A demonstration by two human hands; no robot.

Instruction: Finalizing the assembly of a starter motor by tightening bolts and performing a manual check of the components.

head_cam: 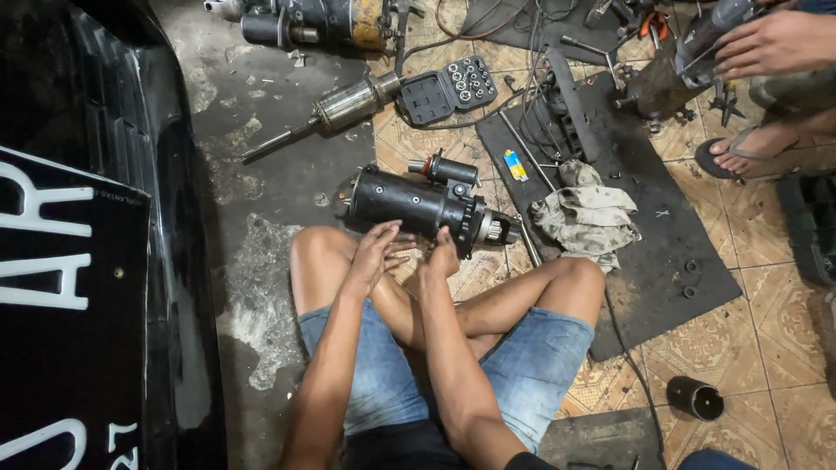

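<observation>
A black starter motor [418,204] lies on its side on the floor in front of my crossed legs, its geared nose pointing right. My left hand [376,251] rests with fingers spread against the lower left part of its body. My right hand [442,255] touches its underside near the middle, fingers curled against the housing. A smaller black cylinder sits on top of the motor at the back.
A dirty rag [588,218] lies right of the motor on a black mat [670,261]. A socket set [448,87], an armature [348,104] and another motor [322,22] lie farther back. Another person's hand [775,39] and sandalled foot [740,157] are at top right. A black car bumper [87,261] fills the left.
</observation>
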